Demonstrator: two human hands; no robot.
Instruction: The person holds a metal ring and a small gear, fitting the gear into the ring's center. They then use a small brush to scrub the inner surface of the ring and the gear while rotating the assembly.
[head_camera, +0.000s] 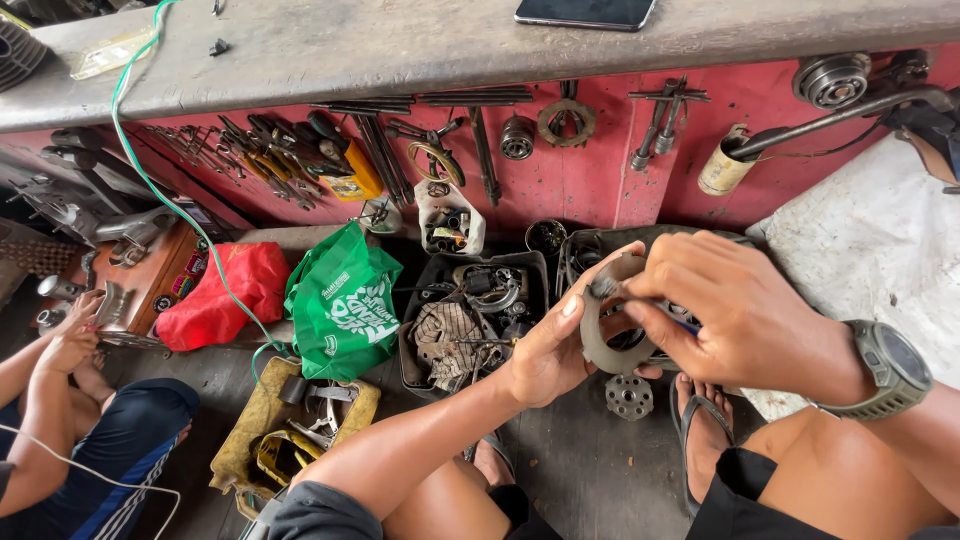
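Grey metal ring plate (598, 345), flat and round with a large central opening, sits upright between the person's two hands, held in the air above the dark floor (590, 470) and just in front of the trays of parts. The left hand (545, 355) is clamped on the ring's left edge, thumb on the near face and fingers curled behind it. The right hand (735, 310), with a grey wristwatch (893, 365) on its wrist, is closed around a small brush (610, 288) whose dark bristles touch the ring's upper rim; a blue bit of the handle shows under the fingers.

Directly below the ring, a small round metal hub with holes (629, 397) lies on the floor, just beside a foot in a sandal (705, 425). Behind the left hand a black tray (470, 320) holds mixed engine parts. A green bag (345, 300) and a red bag (225, 293) lie further left, and a yellow tray of tools (290, 430) sits near the person's left knee. Wrenches and pliers (290, 150) hang on the red wall, under a grey surface (420, 45) carrying a dark phone (585, 12). Another person's hand (75, 325) rests on metal parts at the far left.
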